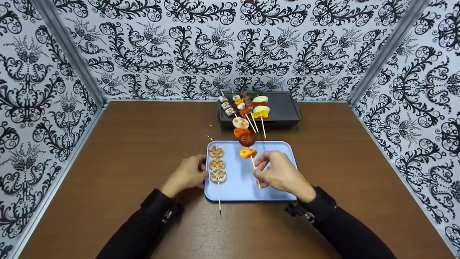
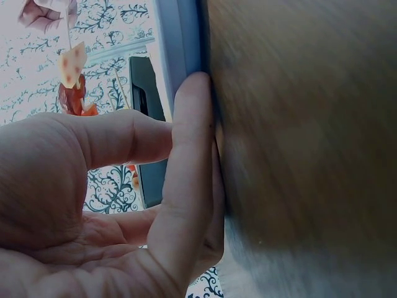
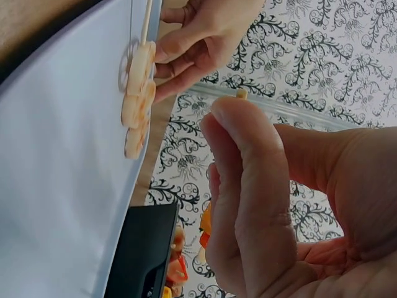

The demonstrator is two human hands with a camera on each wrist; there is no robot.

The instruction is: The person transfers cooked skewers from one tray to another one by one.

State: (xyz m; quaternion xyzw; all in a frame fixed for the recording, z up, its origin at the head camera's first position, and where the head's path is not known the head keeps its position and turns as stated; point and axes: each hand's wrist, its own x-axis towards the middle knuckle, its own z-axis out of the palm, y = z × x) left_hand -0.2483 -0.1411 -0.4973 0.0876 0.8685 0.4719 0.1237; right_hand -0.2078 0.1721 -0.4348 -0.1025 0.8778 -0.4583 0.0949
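My right hand [image 1: 278, 172] pinches the lower stick of a mixed vegetable skewer [image 1: 248, 153], held up above the blue tray [image 1: 244, 196]. Its pieces run from yellow at the bottom through a dark brown-red one and orange to a pale slice. In the right wrist view only a stick end [image 3: 241, 93] pokes out past the fingertips. My left hand [image 1: 187, 172] grips the tray's left rim, thumb at the edge and a finger along the outer side. Close to it, a lotus root skewer [image 1: 217, 164] lies along the tray's left side, its stick jutting over the front rim.
Behind the tray stands a black grill pan [image 1: 282, 108] with several skewers of meat and vegetables piled on its left half, some sticks hanging over the front. Small pale crumbs lie left of it on the brown table [image 1: 143, 144]. Patterned walls [image 1: 201, 46] enclose the table.
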